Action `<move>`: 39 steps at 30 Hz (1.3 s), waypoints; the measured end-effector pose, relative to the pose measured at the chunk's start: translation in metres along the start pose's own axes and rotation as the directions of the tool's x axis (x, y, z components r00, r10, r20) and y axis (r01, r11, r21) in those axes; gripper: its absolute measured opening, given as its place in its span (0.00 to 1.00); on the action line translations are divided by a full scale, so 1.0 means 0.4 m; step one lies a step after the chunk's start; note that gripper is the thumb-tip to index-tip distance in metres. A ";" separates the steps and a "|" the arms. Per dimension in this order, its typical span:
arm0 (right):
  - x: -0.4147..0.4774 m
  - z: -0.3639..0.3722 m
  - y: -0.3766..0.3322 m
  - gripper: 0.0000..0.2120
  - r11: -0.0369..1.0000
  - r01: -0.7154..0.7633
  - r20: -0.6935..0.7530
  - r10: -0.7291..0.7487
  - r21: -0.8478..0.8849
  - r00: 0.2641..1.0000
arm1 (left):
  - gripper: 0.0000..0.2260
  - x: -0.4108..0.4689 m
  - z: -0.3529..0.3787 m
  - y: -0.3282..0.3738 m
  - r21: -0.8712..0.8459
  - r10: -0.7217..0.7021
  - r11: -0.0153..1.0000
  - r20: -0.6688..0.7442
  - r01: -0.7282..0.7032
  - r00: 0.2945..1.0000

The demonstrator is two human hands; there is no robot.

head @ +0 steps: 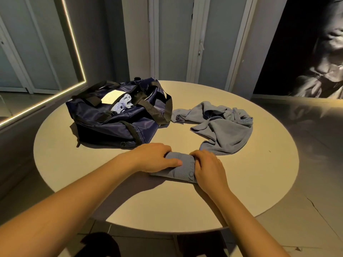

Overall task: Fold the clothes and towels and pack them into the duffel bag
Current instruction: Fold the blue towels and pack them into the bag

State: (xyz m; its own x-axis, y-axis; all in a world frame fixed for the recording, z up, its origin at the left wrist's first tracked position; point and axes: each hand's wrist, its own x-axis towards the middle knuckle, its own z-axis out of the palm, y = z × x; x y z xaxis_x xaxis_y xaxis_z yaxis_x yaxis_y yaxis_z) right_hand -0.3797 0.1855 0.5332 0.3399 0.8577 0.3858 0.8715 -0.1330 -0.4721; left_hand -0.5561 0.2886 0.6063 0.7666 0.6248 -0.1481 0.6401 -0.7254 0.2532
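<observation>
Left hand [156, 158] and right hand [209, 168] clamp a folded blue towel [184, 168].
Navy duffel bag [118, 117] lies far left on the round table [256, 169], crumpled blue towel [224, 130] far right.

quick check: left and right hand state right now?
Left hand: closed, gripping the left end of the folded towel on the table.
Right hand: closed, gripping the right end of the same towel.
</observation>
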 end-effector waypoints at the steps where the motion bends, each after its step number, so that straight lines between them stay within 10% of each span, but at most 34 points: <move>1: -0.001 0.000 -0.001 0.19 1.000 -0.005 -0.002 0.005 0.006 1.000 | 0.20 0.006 -0.019 0.008 -0.009 -0.026 1.000 0.109 0.027 0.994; 13: -0.035 -0.009 0.012 0.17 0.978 0.008 -0.037 0.000 0.211 0.999 | 0.27 0.078 -0.077 0.038 -0.070 -0.193 0.961 0.524 0.268 0.830; 34: -0.019 -0.087 -0.050 0.07 0.899 0.027 0.151 -0.103 0.438 0.983 | 0.14 -0.122 -0.089 0.012 -0.298 0.145 0.945 0.007 -0.136 0.989; 39: 0.035 -0.202 -0.141 0.25 0.782 -0.146 0.604 -0.332 0.606 0.725 | 0.13 -0.174 -0.153 0.032 -0.213 0.235 0.947 -0.048 -0.240 0.971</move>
State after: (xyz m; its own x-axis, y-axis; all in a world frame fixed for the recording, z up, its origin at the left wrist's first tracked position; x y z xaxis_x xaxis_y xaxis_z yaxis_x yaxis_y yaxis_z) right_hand -0.3956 0.1649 0.6293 -0.2564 0.9656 -0.0423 0.4178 0.0713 -0.9057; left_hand -0.6042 0.2534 0.6783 0.8923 0.4499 -0.0381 0.4115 -0.7754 0.4790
